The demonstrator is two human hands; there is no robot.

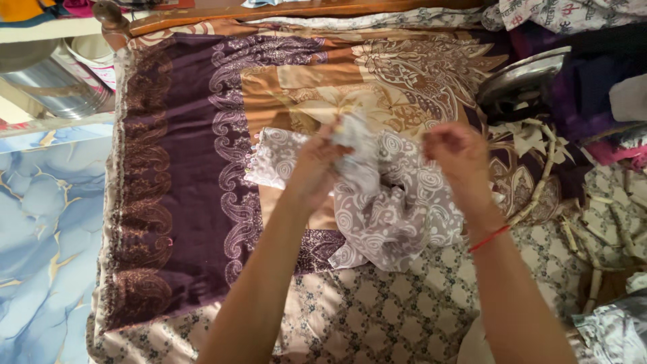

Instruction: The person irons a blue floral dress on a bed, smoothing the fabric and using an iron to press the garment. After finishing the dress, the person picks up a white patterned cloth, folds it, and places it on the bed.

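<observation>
A thin grey cloth with white swirl print (pixel 397 209) lies crumpled on a purple and brown patterned blanket (pixel 182 168). My left hand (pixel 315 168) grips a bunched-up part of that cloth and lifts it. My right hand (pixel 458 154) is closed, pinching the cloth's upper edge a little to the right. A red thread is tied around my right wrist.
A metal clothes iron (pixel 522 77) rests at the blanket's upper right. Piled clothes (pixel 593 101) lie at the right. Steel pots (pixel 54 74) stand at the upper left beside a wooden bed rail (pixel 222 13). Blue marbled floor (pixel 40 222) runs along the left.
</observation>
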